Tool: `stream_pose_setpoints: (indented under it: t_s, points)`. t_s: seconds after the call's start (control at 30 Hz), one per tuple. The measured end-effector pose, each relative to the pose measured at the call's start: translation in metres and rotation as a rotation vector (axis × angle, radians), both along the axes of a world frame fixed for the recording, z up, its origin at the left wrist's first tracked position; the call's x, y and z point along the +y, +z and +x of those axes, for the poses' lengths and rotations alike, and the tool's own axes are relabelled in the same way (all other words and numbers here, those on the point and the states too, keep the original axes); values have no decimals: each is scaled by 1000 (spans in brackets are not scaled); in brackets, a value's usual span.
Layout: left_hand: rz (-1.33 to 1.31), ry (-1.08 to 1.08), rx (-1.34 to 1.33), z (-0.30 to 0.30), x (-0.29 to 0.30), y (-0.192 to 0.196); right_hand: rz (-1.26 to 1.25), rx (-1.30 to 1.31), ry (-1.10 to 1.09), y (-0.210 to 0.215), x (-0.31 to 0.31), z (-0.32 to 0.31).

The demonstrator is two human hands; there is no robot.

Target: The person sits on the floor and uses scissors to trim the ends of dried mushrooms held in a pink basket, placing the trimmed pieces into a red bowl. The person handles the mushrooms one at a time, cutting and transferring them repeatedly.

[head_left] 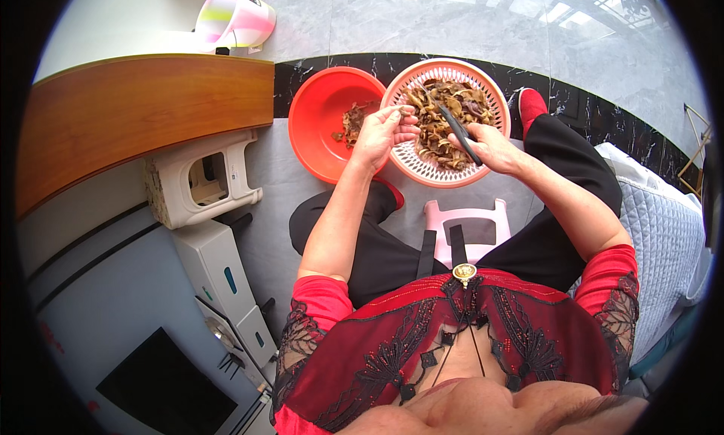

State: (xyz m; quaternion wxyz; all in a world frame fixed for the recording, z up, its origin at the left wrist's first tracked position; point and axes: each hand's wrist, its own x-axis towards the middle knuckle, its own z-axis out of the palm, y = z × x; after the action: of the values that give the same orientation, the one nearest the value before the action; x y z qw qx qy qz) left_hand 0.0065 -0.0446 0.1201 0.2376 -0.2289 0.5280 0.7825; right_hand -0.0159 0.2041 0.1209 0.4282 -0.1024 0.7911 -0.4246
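Note:
My left hand (386, 136) is over the gap between a red basin (309, 107) and a colander. Its thumb and fingers pinch a small pale piece that looks like mushroom (407, 110). My right hand (490, 147) grips a long black-handled cutting tool (457, 126), its tip pointing up and left over the colander. Whether it is a knife or scissors, I cannot tell. The round orange-rimmed white colander (492, 81) holds a heap of brown sliced mushrooms (445, 137). In the red basin lie some brown scraps (353, 124), partly hidden by my left hand.
A pink stool (469, 246) is between my legs, and a cream stool (207, 179) stands left under a wooden tabletop (151, 118). At the upper left is a multicoloured bucket (241, 19). A pale quilted cover (656, 231) hangs at the right.

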Motion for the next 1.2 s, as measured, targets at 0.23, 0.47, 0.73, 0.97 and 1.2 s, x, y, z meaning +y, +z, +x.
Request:
stream_pose_setpoints:
  t_s: [0.23,0.47,0.73,0.97,1.2]
  points:
    - [16,-23,-14,-2,0,4,23,14,14,4,-1,1]
    - [54,-8,-33,-4,-3,1,40,50,29,14,-2,1]
    - [85,7,-37,-6,-8,1,53,11,23,21,-3,-1]
    - [34,82,-18,-7,-14,2,52,197,66,28,-4,2]
    - [-23,136,-36,-8,-22,-5,177,477,217,36,-4,6]
